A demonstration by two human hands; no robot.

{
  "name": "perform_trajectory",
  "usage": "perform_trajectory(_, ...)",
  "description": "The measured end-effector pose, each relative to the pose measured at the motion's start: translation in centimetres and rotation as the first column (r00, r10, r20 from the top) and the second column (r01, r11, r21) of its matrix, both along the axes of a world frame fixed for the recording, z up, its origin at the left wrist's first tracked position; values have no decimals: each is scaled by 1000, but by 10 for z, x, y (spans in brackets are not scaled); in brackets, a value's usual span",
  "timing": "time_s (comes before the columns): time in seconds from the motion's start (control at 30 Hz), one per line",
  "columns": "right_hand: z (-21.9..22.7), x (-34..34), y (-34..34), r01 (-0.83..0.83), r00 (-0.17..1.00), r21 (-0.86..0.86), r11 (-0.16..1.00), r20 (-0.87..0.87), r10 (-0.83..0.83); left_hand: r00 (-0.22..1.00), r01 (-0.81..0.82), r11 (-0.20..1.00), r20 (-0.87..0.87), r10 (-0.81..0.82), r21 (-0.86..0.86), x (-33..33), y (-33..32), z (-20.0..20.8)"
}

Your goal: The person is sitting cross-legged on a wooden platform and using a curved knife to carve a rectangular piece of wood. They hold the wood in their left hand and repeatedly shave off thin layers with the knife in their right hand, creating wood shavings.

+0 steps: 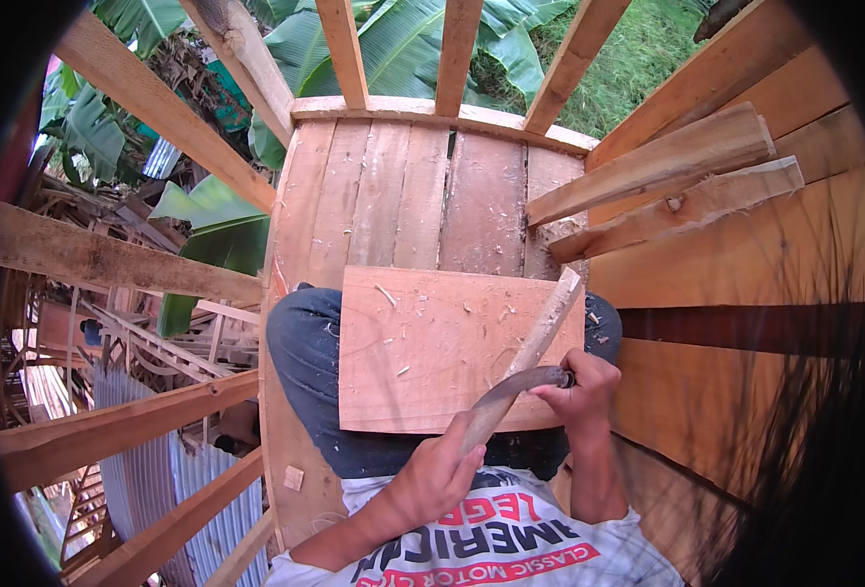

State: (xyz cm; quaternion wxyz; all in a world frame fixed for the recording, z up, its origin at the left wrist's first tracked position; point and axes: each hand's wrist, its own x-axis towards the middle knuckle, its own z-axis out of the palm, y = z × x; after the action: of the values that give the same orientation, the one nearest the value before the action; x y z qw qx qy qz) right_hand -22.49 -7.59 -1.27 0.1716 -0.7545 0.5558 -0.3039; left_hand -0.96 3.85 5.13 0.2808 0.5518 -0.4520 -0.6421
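Note:
A wide flat wooden board lies across my lap, with curled shavings scattered over it. My left hand is closed round the lower end of a pale wooden stick, which slants up to the right over the board. In my right hand is the handle of a knife with a curved dark blade. The blade lies across the stick, above my left hand. Most of the knife's handle is hidden by my fingers.
I sit on a plank floor dotted with wood chips. Upright wooden slats rail the left and far sides. Two rough timber pieces lean at the right by a panelled wall. A small wood offcut lies at the left.

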Motion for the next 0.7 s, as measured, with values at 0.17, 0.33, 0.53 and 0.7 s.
perform_trajectory(0.17,22,-27,-41,277,914,138,951,269,-305,1000,17,999,16,-17,47,5,12,-13)
perform_trajectory(0.33,21,12,-13,-57,989,221,974,148,25,989,-137,989,61,133,58,25,2,-13)
perform_trajectory(0.53,3,24,10,-97,984,390,916,173,30,972,-90,995,212,99,-53,38,-12,3)
perform_trajectory(0.7,14,30,16,-152,981,359,921,168,97,872,-32,953,458,174,-301,35,-16,-1)
